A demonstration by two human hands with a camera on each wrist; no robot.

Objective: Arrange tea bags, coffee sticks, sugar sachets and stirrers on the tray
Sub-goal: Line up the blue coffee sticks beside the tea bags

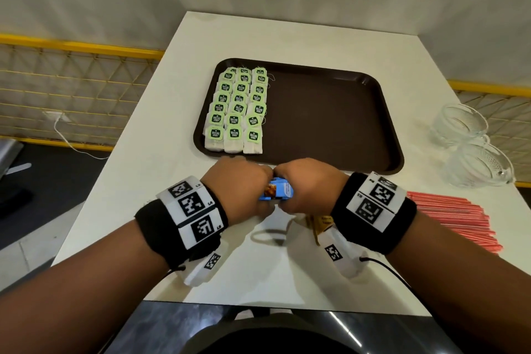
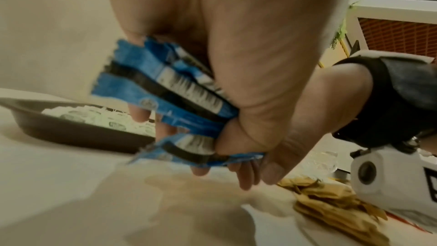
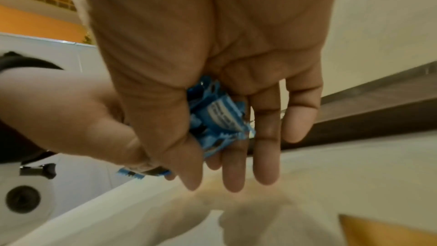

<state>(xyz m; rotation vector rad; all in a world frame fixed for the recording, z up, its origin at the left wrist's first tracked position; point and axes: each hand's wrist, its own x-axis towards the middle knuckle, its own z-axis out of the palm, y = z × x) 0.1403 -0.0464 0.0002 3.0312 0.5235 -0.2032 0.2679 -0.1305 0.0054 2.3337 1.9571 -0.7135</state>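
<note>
A bundle of blue coffee sticks (image 1: pixel 277 191) sits between my two hands, just in front of the near edge of the brown tray (image 1: pixel 330 118). My left hand (image 1: pixel 244 181) grips one end and my right hand (image 1: pixel 304 184) grips the other. In the left wrist view the blue sticks (image 2: pixel 170 89) fan out from under my left hand (image 2: pixel 248 119). In the right wrist view my right hand (image 3: pixel 227 156) pinches the sticks (image 3: pixel 217 117) between thumb and fingers. Tea bags (image 1: pixel 238 109) with green tags lie in three columns on the tray's left part.
Red stirrers (image 1: pixel 454 218) lie in a heap at the right of the white table. Two glass cups (image 1: pixel 459 123) stand at the right edge. Yellow-brown sachets (image 1: pixel 321 224) lie under my right wrist. A thin loop (image 1: pixel 267 236) lies on the table below my hands.
</note>
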